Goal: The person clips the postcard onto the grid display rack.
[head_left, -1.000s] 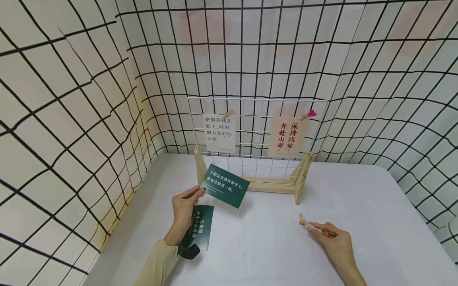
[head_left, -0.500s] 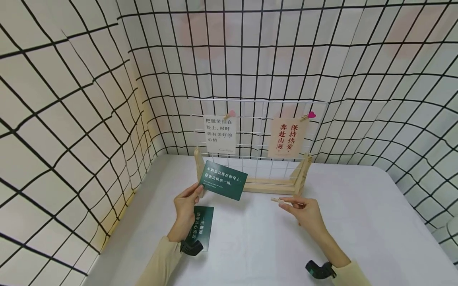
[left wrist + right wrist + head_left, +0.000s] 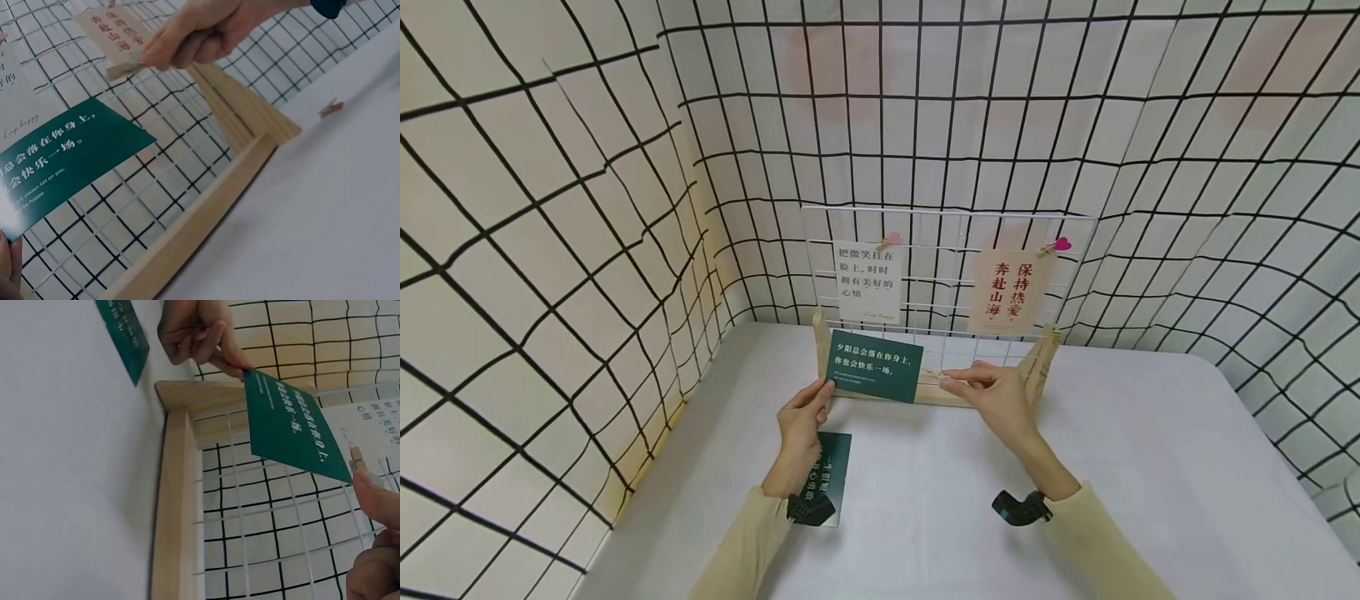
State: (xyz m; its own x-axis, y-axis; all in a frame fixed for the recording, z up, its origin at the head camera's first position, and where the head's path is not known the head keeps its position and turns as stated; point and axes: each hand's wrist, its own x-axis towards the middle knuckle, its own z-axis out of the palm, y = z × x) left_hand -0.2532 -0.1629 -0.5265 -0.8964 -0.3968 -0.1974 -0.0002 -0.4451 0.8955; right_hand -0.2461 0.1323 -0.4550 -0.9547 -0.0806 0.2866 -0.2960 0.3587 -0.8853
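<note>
My left hand [image 3: 802, 423] pinches a dark green card [image 3: 876, 367] with white writing by its left end, before the lower part of a white wire grid rack. In my right hand [image 3: 995, 398], a small wooden clothespin [image 3: 357, 458] is held between thumb and finger, its tip pointing left. In the right wrist view, the clothespin is close by the card's free corner. Behind the card, the grid's wooden base [image 3: 206, 215] is partly hidden. A second green card [image 3: 835, 471] lies on the table under my left wrist.
A white card [image 3: 868, 283] and a pink card [image 3: 1011, 292] hang on the grid from heart clothespins, one of them a bright pink heart [image 3: 1062, 244]. Another clothespin [image 3: 331, 109] lies on the white table. Black-lined walls surround it.
My right hand has moved left and forward with the clothespin, toward the card's right edge. The left hand has raised the green card slightly and levelled it in front of the grid.
</note>
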